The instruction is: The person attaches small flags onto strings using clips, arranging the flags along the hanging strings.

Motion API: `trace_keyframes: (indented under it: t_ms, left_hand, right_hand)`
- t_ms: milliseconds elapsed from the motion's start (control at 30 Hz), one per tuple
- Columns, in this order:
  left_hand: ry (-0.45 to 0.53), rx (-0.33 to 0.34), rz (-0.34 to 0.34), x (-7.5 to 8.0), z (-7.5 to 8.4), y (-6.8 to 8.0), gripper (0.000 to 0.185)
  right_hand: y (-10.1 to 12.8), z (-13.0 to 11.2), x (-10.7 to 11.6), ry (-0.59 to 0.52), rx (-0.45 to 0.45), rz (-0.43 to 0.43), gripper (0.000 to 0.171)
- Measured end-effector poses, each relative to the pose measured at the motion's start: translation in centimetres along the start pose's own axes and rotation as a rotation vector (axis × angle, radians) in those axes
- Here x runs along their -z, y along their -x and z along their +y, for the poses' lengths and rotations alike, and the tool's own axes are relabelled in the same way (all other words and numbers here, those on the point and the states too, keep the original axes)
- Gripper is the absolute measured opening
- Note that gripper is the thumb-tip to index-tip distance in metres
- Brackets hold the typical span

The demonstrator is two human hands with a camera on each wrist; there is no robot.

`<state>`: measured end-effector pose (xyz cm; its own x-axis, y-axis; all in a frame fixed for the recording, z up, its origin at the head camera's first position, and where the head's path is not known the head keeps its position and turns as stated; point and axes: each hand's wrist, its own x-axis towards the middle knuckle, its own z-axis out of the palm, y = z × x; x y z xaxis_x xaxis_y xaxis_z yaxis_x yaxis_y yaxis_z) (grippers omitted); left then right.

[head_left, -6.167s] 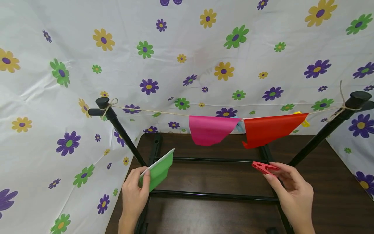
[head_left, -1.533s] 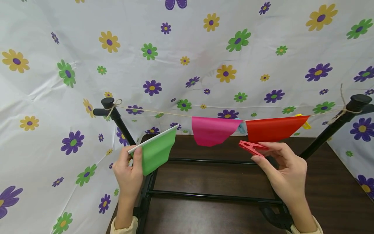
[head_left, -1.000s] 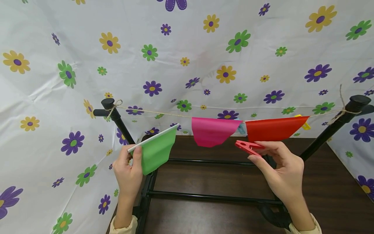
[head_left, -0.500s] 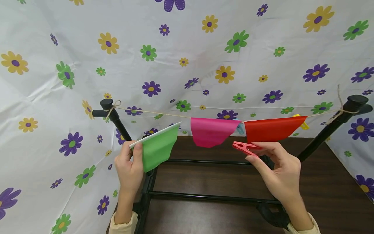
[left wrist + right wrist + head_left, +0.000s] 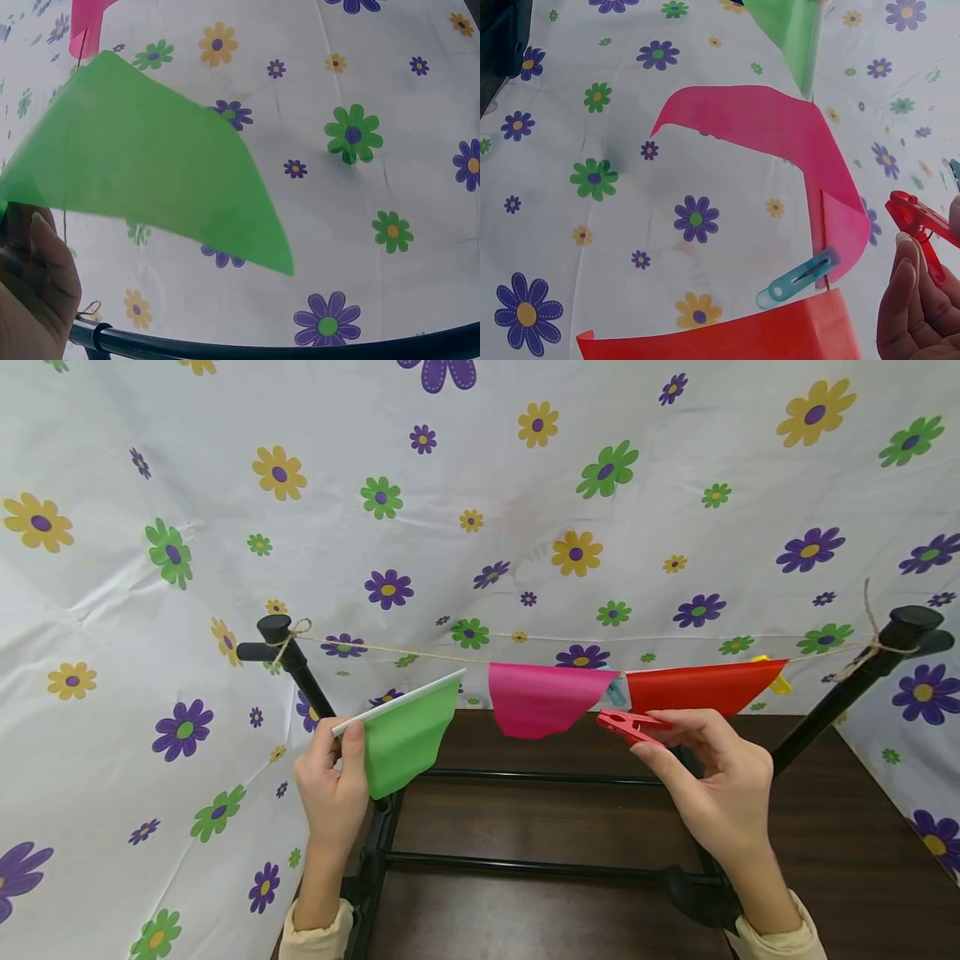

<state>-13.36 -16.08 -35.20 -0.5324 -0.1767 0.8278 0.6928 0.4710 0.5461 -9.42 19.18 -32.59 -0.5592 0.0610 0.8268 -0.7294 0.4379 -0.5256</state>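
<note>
My left hand (image 5: 333, 785) pinches a green paper sheet (image 5: 405, 737) by its left corner, just below a twine line (image 5: 390, 649) strung between two black posts. In the left wrist view the green sheet (image 5: 142, 165) fills the frame above my left hand (image 5: 34, 289). My right hand (image 5: 712, 777) pinches a red clothespin (image 5: 628, 724) below the line, in front of a red sheet (image 5: 701, 687). A pink sheet (image 5: 543, 697) hangs beside the red one, held by a blue clothespin (image 5: 799, 277). The right wrist view shows the red clothespin (image 5: 919, 225) at my right hand (image 5: 922, 307).
A black metal frame with a left post (image 5: 292, 664) and a right post (image 5: 873, 672) stands on a dark wooden table (image 5: 840, 852). A yellow clothespin (image 5: 776, 681) holds the red sheet's far end. A white flowered cloth (image 5: 480, 502) covers the wall behind and the sides.
Both hands have risen since the oldest frame. Over the last second the right hand carried the red clothespin up and left toward the line; the green sheet edged slightly higher.
</note>
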Motion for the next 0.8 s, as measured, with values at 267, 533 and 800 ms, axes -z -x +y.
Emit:
trace_keyframes:
  t_ms: [267,533,800]
  left_hand:
    - [0.006,0.033,-0.006,0.1,-0.2,-0.1,0.031]
    - [0.010,0.036,-0.011,0.0,-0.4,-0.5,0.034]
    - [0.000,0.039,-0.026,-0.1,-0.4,-0.6,0.032]
  right_hand:
    - [-0.6,0.0,-0.1,0.018,0.000,0.010,0.070]
    - [-1.3,0.1,-0.1,0.032,0.009,0.012,0.070]
    - [-1.6,0.4,0.0,0.026,0.072,0.031,0.065]
